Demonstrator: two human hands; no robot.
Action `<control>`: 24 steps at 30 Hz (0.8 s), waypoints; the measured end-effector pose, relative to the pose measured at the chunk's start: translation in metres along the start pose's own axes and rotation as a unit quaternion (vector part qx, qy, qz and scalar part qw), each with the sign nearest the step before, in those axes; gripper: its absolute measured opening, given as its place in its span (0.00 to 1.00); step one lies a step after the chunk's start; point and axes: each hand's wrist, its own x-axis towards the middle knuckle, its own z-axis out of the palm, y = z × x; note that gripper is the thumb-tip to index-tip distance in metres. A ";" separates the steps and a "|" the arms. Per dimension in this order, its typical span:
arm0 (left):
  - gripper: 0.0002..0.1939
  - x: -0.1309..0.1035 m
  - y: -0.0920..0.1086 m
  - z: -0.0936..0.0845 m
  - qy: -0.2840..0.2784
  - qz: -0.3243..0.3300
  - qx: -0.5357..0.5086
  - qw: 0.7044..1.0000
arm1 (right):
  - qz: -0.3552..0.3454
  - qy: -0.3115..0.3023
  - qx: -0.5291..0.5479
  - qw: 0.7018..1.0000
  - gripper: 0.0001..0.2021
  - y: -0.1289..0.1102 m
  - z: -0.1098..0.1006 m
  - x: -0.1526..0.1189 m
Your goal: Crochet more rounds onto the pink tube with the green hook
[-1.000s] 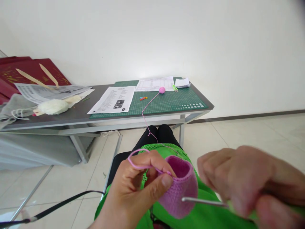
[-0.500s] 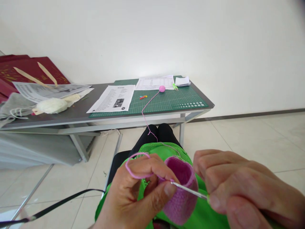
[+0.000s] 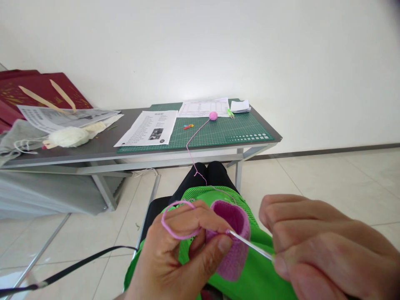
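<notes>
A white wall (image 3: 312,62) and a pale tiled floor (image 3: 328,171) surround a dark table (image 3: 97,143) that stands against the wall.

Nearest, the left hand (image 3: 184,246) pinches the rim of a pink piece (image 3: 233,260) between thumb and forefinger, with a loop of yarn (image 3: 165,227) lying over its fingers. The pink piece, a cup-shaped bit of crochet, is above the lap with its opening up. The right hand (image 3: 325,246) is curled closed, its thumb and fingers pinching a hook (image 3: 251,246); the metal tip meets the pink stitches at the left fingertips. Behind the hands are a green garment (image 3: 265,268) and black trousers (image 3: 215,173). A black strap (image 3: 81,261) stretches off to the left.

A pink strand (image 3: 187,146) lies across the lap and rises over the table's front edge to a ball (image 3: 213,116) on a green mat (image 3: 206,135). On the mat too are small coloured clips (image 3: 188,126), green-handled snips (image 3: 230,113) and a paper stack (image 3: 240,107). A printed sheet (image 3: 140,129) overlaps the mat's left side; a form (image 3: 200,107) lies just behind the ball. At the table's left, white yarn (image 3: 68,137) lies in front of dark red bags (image 3: 40,85).
</notes>
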 end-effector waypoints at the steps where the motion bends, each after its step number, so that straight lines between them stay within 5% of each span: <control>1: 0.05 0.000 0.000 0.001 0.002 -0.006 -0.006 1.000 | -0.002 0.002 -0.009 1.000 0.31 0.001 -0.001 -0.001; 17: 0.04 0.002 -0.005 0.001 -0.010 -0.025 -0.021 0.999 | 0.047 0.053 0.085 0.994 0.22 0.001 -0.002 -0.020; 24: 0.03 0.000 -0.004 0.000 -0.039 -0.064 -0.068 0.995 | -0.006 -0.085 0.068 0.994 0.21 0.013 -0.008 -0.021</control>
